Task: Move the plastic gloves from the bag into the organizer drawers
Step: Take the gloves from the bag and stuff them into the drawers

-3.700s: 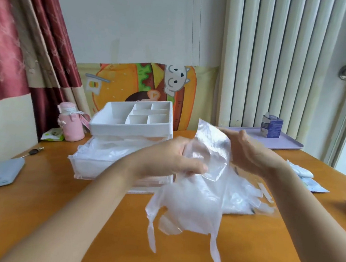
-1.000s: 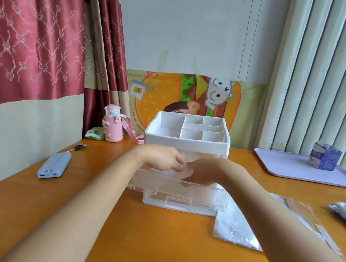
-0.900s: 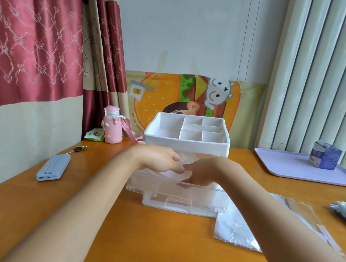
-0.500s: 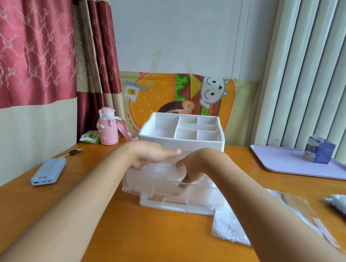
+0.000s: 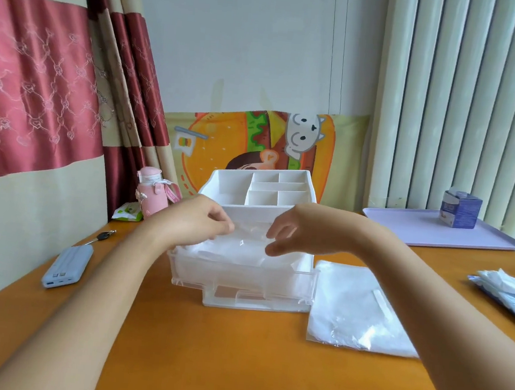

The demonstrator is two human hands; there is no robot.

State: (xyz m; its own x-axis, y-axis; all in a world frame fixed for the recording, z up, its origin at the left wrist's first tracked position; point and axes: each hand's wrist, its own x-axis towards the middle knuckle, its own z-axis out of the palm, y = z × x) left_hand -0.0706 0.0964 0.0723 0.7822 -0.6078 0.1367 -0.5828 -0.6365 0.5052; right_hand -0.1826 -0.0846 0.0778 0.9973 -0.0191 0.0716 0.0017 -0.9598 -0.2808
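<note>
The plastic gloves point(image 5: 238, 251) lie in the open top drawer point(image 5: 241, 279) of the organizer point(image 5: 262, 192). Over them the right hand point(image 5: 300, 230) has its grip apart. I cannot tell whether the left hand point(image 5: 197, 220) pinches them. The bag point(image 5: 355, 311) lies just right of the organizer.

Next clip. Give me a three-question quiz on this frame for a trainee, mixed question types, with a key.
1. True or false: the bag lies flat on the table, right of the organizer.
2. What stands on the lavender tray? A) pink bottle; B) blue carton; C) power bank.
3. Fill in: the left hand and right hand are over plastic gloves in the open ___.
Key: 1 true; 2 B; 3 drawer.
</note>
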